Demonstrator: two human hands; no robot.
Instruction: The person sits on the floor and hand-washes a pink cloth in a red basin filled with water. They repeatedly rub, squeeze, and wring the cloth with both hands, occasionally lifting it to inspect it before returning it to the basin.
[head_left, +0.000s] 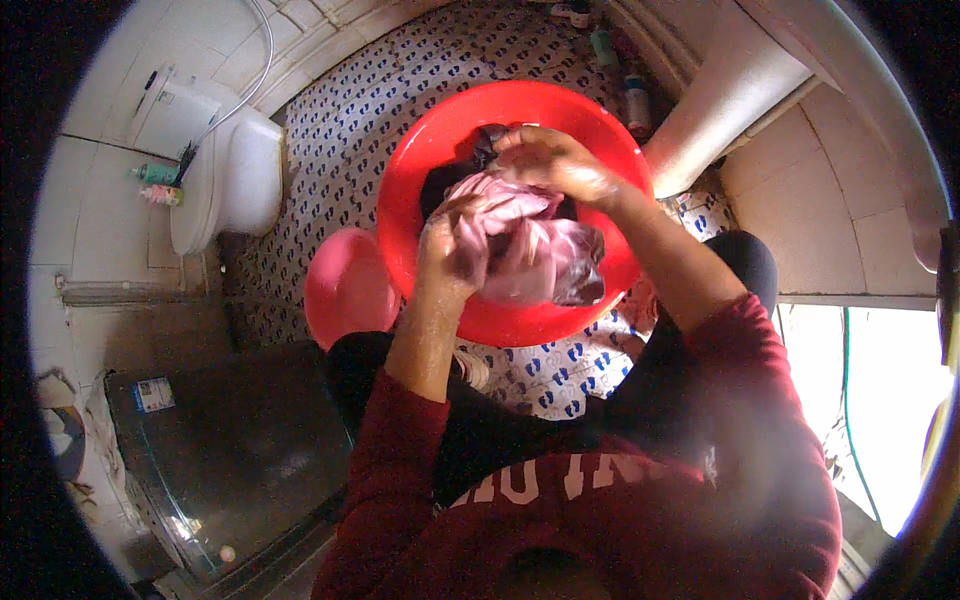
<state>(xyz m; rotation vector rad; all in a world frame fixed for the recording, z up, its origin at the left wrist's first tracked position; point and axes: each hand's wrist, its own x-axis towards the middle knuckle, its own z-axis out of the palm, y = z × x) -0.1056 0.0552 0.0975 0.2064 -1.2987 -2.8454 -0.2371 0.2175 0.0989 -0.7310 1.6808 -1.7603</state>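
A wet pink garment (525, 262) is bunched up over a large red plastic basin (409, 165). My left hand (450, 244) grips its left side, with part of the fabric wrapped over the fingers. At the cloth's upper edge is my right hand (555, 165), fingers curved to the left; blur hides whether they pinch the fabric. Dark wet cloth (442, 187) lies in the basin beneath and beyond both hands. Both forearms look wet.
A pink plastic basin (349, 292) stands left of the red one, by my knee. Farther left are a white toilet (240, 172) and bottles (157, 174). At right rises a white sink pedestal (720, 105). A dark-topped appliance (240, 450) sits at lower left.
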